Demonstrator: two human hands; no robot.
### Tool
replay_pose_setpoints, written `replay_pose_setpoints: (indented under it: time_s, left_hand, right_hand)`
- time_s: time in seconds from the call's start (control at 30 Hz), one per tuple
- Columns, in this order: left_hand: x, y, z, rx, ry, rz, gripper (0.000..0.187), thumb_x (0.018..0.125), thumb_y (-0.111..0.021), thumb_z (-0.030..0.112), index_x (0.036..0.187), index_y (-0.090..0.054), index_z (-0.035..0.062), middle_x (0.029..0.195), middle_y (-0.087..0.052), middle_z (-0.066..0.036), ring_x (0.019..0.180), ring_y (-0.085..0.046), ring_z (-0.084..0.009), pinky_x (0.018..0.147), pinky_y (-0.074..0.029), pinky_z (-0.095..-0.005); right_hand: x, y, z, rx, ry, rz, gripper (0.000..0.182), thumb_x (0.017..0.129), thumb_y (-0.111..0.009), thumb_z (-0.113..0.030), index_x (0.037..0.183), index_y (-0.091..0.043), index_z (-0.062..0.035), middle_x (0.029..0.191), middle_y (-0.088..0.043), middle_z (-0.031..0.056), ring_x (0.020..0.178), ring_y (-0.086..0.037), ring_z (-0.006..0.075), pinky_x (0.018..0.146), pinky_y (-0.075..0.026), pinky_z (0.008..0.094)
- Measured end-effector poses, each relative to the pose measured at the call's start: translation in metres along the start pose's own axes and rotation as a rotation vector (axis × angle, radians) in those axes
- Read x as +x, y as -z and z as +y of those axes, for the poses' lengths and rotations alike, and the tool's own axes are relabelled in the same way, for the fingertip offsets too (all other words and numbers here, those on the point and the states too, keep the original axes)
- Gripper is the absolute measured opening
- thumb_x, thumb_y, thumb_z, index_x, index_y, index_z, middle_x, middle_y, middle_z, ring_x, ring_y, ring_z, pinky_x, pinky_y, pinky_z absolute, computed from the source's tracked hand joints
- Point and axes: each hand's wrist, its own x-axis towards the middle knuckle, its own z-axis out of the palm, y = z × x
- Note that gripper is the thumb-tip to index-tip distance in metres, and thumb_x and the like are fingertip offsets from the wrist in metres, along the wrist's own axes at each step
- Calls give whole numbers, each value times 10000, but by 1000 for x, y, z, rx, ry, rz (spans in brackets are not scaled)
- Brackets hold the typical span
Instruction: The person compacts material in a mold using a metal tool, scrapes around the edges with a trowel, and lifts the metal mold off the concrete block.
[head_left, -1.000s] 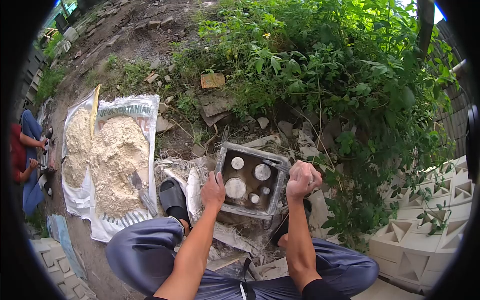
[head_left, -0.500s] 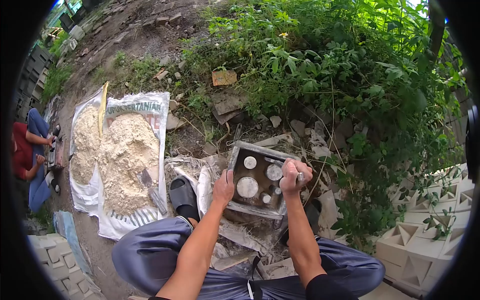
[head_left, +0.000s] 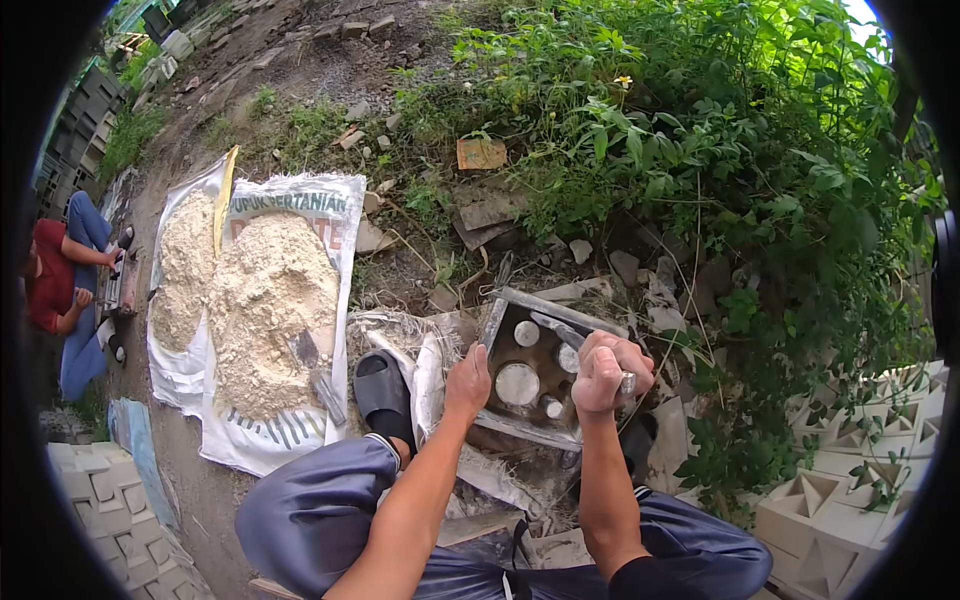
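A square metal mould (head_left: 545, 370) is held on the ground between the knees, gripped on two sides. The left hand (head_left: 467, 381) is laid over the mould's near-left rim, fingers curled onto the wall and closed on it. The right hand (head_left: 607, 375) is clenched into a fist over the right rim, wrapped around a short metal handle (head_left: 627, 383) whose end shows beside the knuckles; whether that handle belongs to the mould or to a separate tool cannot be told.

Inside the mould, between the two hands, several pale round plugs (head_left: 517, 384) stand up from a dark floor. Just left of the left hand lies a dark sandal (head_left: 381, 387), and farther left a printed sack (head_left: 300, 205) is spread flat, heaped with a pale sandy mix (head_left: 262, 310) and a trowel (head_left: 316, 374) resting on it. At the far left a second person (head_left: 60, 290) is crouched over separate work. Beyond the right hand, white patterned blocks (head_left: 850, 490) are stacked.

The mould is judged heavy and rigid — steel, probably gritty with residue rather than slick. It is best taken by opposite rims, as now, or by the handle — never by the inner plugs.
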Motion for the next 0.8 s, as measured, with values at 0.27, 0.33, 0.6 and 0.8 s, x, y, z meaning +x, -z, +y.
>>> replay_pose_setpoints:
  time_s: [0.27,0.33,0.6,0.8]
  left_hand:
    - [1,5,8,-13,15,-28,463,980,-263,392,970,-553,31,787,-579,-311,789,-530,-509,697,-387,-568]
    - [7,5,5,-10,31,-47,476,980,-264,392,971,-556,17,820,-571,-320,824,-518,-514,703,-379,-564]
    - [1,7,11,5,72,-37,472,980,-264,375,979,-572,18,806,-585,-313,808,-537,-507,712,-396,-568]
    - [3,5,7,-12,60,-65,461,978,-266,367,991,-585,34,818,-593,-303,815,-543,-500,712,-401,-568]
  right_hand:
    - [3,-1,18,-119,20,-115,98,716,-540,29,665,-464,-6,510,-516,91,382,-461,195,403,-360,303]
    - [2,-10,4,-63,10,-158,240,671,-503,22,467,-378,-1,452,-433,76,351,-435,183,369,-327,287]
    - [11,-28,20,-35,-92,-75,300,735,-469,15,491,-297,-13,435,-385,36,353,-343,102,368,-294,263]
    - [-4,-47,41,-193,7,-259,247,685,-555,10,511,-384,-28,438,-327,72,342,-378,217,370,-297,323]
